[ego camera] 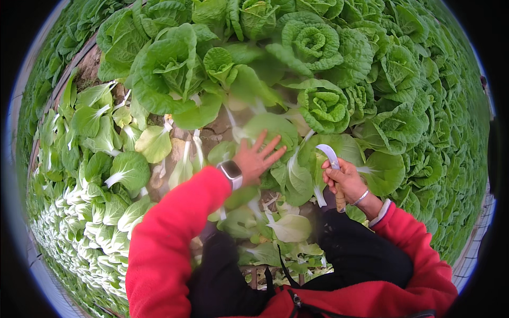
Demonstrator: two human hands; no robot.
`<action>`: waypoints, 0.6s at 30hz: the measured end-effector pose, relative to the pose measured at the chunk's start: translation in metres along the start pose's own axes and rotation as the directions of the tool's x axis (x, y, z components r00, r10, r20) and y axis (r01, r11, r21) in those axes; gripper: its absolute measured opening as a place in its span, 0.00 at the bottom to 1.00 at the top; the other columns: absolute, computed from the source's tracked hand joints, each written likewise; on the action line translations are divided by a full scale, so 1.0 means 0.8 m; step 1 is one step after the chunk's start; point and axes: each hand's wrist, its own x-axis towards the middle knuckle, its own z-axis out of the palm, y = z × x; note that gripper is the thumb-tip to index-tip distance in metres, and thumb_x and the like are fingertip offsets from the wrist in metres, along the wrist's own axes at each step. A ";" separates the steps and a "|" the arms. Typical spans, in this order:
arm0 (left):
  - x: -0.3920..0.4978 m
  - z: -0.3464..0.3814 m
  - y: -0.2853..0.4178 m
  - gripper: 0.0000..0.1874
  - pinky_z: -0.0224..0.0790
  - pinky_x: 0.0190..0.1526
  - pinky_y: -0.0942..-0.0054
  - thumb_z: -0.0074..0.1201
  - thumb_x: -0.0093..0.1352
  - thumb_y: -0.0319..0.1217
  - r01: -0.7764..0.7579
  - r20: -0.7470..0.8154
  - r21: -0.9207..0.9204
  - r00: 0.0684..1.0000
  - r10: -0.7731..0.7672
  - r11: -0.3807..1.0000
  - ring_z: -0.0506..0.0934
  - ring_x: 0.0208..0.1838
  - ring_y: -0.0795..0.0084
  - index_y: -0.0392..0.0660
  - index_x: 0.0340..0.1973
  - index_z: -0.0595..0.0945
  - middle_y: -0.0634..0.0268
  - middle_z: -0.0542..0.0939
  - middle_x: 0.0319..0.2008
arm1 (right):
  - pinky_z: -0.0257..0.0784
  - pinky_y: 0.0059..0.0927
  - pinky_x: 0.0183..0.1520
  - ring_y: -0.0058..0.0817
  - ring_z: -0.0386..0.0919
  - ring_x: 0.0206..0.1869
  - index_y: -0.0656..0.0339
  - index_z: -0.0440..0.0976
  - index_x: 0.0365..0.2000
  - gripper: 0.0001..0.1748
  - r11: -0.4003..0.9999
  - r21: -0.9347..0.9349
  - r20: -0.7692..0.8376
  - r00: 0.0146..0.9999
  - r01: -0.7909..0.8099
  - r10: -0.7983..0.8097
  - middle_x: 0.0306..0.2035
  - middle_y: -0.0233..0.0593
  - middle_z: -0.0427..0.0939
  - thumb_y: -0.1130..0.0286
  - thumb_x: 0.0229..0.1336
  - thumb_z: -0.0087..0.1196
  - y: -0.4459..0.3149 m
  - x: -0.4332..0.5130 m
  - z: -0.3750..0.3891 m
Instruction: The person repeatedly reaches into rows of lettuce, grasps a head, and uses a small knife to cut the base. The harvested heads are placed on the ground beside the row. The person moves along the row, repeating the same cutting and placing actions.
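Observation:
My left hand (258, 159), a smartwatch (231, 171) on its wrist, is spread with the fingers apart over a leafy green plant (272, 129) in front of me. A small sickle (329, 153) with a curved metal blade and a wooden handle is gripped in my right hand (345, 181), its blade pointing up and left. Loose leaves with white stalks (292, 179) lie between the two hands. Just beyond, a standing leafy head (324, 105) grows from the soil. The view is hazy around my left hand.
Dense rows of leafy heads (312, 41) stand ahead and to the right. At the left, many cut greens (91, 222) with white stalks lie heaped. Detached leaves (153, 143) are scattered on brown soil (214, 133). My knees are bent on either side of more loose leaves (290, 228).

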 end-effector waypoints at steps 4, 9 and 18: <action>0.016 0.026 0.019 0.63 0.61 0.48 0.35 0.73 0.45 0.45 -0.028 -0.029 0.107 0.999 0.031 0.994 0.49 0.75 0.44 0.57 0.72 0.51 0.53 0.48 0.75 | 0.66 0.19 0.20 0.16 0.68 0.22 0.63 0.69 0.42 0.06 0.994 0.097 -0.141 0.988 -0.047 0.061 0.26 0.34 0.73 0.75 0.64 0.49 0.014 -0.003 -0.023; 0.033 0.062 0.013 0.40 0.60 0.46 0.37 0.66 0.48 0.36 -0.030 -0.219 0.076 0.975 0.046 0.997 0.60 0.69 0.47 0.51 0.58 0.71 0.53 0.64 0.65 | 0.66 0.19 0.19 0.16 0.67 0.22 0.63 0.69 0.41 0.06 0.998 0.061 -0.140 0.990 -0.019 0.028 0.25 0.33 0.73 0.76 0.63 0.49 0.026 0.009 -0.032; 0.051 -0.001 -0.049 0.12 0.73 0.40 0.65 0.57 0.58 0.29 0.174 -0.476 -0.546 0.740 -0.475 0.819 0.80 0.36 0.65 0.44 0.38 0.82 0.61 0.82 0.33 | 0.66 0.20 0.20 0.17 0.67 0.21 0.63 0.69 0.41 0.06 0.999 0.047 -0.163 0.987 -0.005 0.012 0.25 0.34 0.72 0.76 0.64 0.49 0.031 0.001 -0.039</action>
